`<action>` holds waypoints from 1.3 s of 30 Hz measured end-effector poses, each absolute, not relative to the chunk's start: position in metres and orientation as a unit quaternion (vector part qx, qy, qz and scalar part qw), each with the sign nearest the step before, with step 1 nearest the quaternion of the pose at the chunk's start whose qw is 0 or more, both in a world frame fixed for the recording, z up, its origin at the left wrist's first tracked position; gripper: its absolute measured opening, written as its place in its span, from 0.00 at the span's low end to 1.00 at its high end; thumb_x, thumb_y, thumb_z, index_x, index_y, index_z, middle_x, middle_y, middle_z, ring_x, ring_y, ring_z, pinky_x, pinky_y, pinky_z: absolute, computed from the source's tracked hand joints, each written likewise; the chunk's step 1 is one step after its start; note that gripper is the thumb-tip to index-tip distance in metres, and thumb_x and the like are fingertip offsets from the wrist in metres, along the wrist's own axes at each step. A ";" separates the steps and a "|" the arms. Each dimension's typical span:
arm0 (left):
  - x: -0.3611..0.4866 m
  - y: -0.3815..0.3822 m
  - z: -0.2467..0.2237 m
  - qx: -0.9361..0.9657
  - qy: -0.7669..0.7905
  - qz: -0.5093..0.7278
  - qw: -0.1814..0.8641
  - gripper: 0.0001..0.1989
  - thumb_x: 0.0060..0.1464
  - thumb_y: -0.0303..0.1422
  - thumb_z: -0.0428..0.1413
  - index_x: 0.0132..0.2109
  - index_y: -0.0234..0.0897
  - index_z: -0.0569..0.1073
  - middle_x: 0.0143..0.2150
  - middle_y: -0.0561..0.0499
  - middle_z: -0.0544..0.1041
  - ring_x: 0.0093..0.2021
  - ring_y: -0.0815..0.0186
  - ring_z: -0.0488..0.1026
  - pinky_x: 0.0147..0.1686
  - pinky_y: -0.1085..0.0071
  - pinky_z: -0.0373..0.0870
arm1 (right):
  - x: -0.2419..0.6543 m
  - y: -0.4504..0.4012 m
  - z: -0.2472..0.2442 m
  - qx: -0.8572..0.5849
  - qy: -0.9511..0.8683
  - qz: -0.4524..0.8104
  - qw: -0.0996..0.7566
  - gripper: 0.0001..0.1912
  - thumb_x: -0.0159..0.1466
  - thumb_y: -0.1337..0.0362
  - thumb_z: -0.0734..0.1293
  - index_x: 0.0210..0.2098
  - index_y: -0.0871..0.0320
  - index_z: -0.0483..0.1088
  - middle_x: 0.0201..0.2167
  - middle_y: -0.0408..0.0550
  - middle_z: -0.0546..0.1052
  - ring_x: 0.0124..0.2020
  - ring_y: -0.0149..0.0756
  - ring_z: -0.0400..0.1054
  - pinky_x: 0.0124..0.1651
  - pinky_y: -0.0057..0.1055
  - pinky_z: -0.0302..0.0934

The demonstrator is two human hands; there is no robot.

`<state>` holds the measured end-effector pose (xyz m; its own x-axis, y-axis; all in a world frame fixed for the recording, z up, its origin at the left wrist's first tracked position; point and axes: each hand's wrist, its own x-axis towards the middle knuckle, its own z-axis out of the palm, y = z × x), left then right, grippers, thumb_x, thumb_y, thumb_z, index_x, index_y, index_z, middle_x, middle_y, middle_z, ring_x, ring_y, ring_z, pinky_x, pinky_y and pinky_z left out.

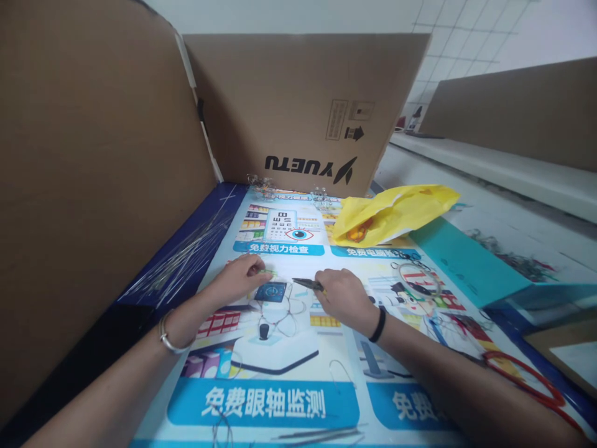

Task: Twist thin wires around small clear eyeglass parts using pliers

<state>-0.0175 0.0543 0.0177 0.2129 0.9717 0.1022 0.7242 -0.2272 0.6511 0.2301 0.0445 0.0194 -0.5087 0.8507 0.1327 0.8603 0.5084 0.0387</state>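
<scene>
My left hand (240, 277) is closed in a pinch on a thin wire (267, 272), whose end pokes out to the right with a greenish tint. My right hand (346, 296) is wrapped round a pair of pliers (305, 284). The dark jaws point left toward the pinched wire, with a small gap between them and my left fingers. Whether the jaws grip anything is too small to tell. Below and between both hands, a looped thin wire shape (283, 320) shows over the printed sheet; I cannot tell whether it joins the pinched wire.
Cardboard panels (298, 93) wall in the back and left. Straight wires (181, 261) lie at left, more (321, 434) at the front. A yellow bag (396, 214), a wire coil (418, 280), a red ring (525, 376) and a teal box (471, 258) lie at right.
</scene>
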 end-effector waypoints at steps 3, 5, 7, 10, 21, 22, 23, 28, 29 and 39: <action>-0.021 0.056 0.015 0.766 0.563 0.208 0.231 0.12 0.47 0.41 0.54 0.34 0.36 0.72 0.33 0.50 0.71 0.36 0.63 0.67 0.36 0.69 0.61 | 0.231 0.047 0.017 -0.490 -0.868 -0.071 0.039 0.08 0.60 0.62 0.59 0.33 0.59 0.67 0.31 0.49 0.74 0.33 0.37 0.66 0.35 0.32 0.47; -0.021 0.055 0.016 0.779 0.549 0.201 0.226 0.10 0.47 0.39 0.54 0.33 0.36 0.72 0.33 0.50 0.70 0.37 0.62 0.67 0.37 0.69 0.60 | 0.231 0.049 0.015 -0.490 -0.867 -0.080 0.033 0.08 0.60 0.62 0.60 0.33 0.59 0.67 0.31 0.50 0.73 0.33 0.38 0.66 0.35 0.33 0.47; -0.019 0.053 0.017 0.788 0.540 0.198 0.221 0.08 0.46 0.36 0.54 0.31 0.37 0.73 0.32 0.50 0.70 0.37 0.62 0.67 0.38 0.69 0.60 | 0.231 0.050 0.013 -0.486 -0.869 -0.086 0.028 0.08 0.59 0.61 0.60 0.33 0.59 0.67 0.31 0.50 0.73 0.33 0.38 0.66 0.35 0.33 0.47; -0.015 0.050 0.018 0.796 0.529 0.198 0.217 0.06 0.47 0.34 0.53 0.29 0.37 0.73 0.32 0.50 0.70 0.38 0.62 0.66 0.39 0.69 0.59 | 0.230 0.050 0.010 -0.479 -0.872 -0.093 0.023 0.08 0.59 0.61 0.61 0.33 0.59 0.67 0.30 0.50 0.73 0.33 0.39 0.66 0.35 0.34 0.46; -0.005 0.050 0.002 0.794 0.532 0.232 0.180 0.04 0.47 0.31 0.54 0.27 0.37 0.70 0.31 0.50 0.69 0.37 0.62 0.65 0.37 0.68 0.60 | 0.229 0.050 0.008 -0.479 -0.873 -0.093 0.019 0.07 0.58 0.63 0.62 0.34 0.59 0.67 0.31 0.51 0.73 0.33 0.39 0.65 0.35 0.34 0.45; -0.004 0.050 0.002 0.793 0.532 0.233 0.184 0.04 0.47 0.30 0.54 0.26 0.36 0.69 0.30 0.50 0.68 0.37 0.62 0.65 0.37 0.69 0.60 | 0.229 0.050 0.008 -0.477 -0.873 -0.095 0.020 0.07 0.58 0.63 0.62 0.34 0.59 0.67 0.31 0.51 0.73 0.33 0.39 0.65 0.35 0.34 0.45; -0.003 0.049 0.003 0.792 0.532 0.232 0.190 0.05 0.47 0.30 0.54 0.25 0.36 0.69 0.29 0.50 0.68 0.36 0.63 0.65 0.36 0.69 0.59 | 0.230 0.050 0.008 -0.476 -0.874 -0.096 0.021 0.07 0.57 0.63 0.62 0.34 0.59 0.67 0.31 0.51 0.73 0.33 0.39 0.65 0.35 0.34 0.45; 0.004 0.043 0.016 0.751 0.560 0.221 0.271 0.05 0.48 0.31 0.51 0.26 0.36 0.66 0.26 0.53 0.68 0.29 0.66 0.65 0.28 0.72 0.58 | 0.231 0.050 0.007 -0.476 -0.873 -0.103 0.022 0.07 0.57 0.63 0.61 0.33 0.59 0.67 0.30 0.50 0.73 0.33 0.39 0.65 0.35 0.34 0.44; 0.005 0.041 0.018 0.740 0.566 0.221 0.288 0.05 0.49 0.31 0.51 0.26 0.37 0.66 0.25 0.54 0.68 0.28 0.66 0.65 0.27 0.72 0.57 | 0.231 0.050 0.007 -0.477 -0.873 -0.103 0.021 0.07 0.57 0.62 0.61 0.33 0.59 0.67 0.30 0.50 0.73 0.33 0.39 0.65 0.35 0.34 0.44; 0.015 0.030 0.028 0.633 0.541 0.251 0.493 0.07 0.53 0.35 0.47 0.31 0.37 0.59 0.30 0.50 0.75 0.25 0.68 0.72 0.25 0.73 0.63 | 0.232 0.051 0.008 -0.475 -0.874 -0.103 0.019 0.08 0.57 0.62 0.61 0.34 0.59 0.67 0.30 0.50 0.72 0.33 0.39 0.64 0.35 0.34 0.44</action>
<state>0.0146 0.0300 0.0280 0.2883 0.9329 -0.2159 0.4373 0.0723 0.8964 0.2320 0.0513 0.0079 -0.5478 0.8264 0.1303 0.8340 0.5274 0.1621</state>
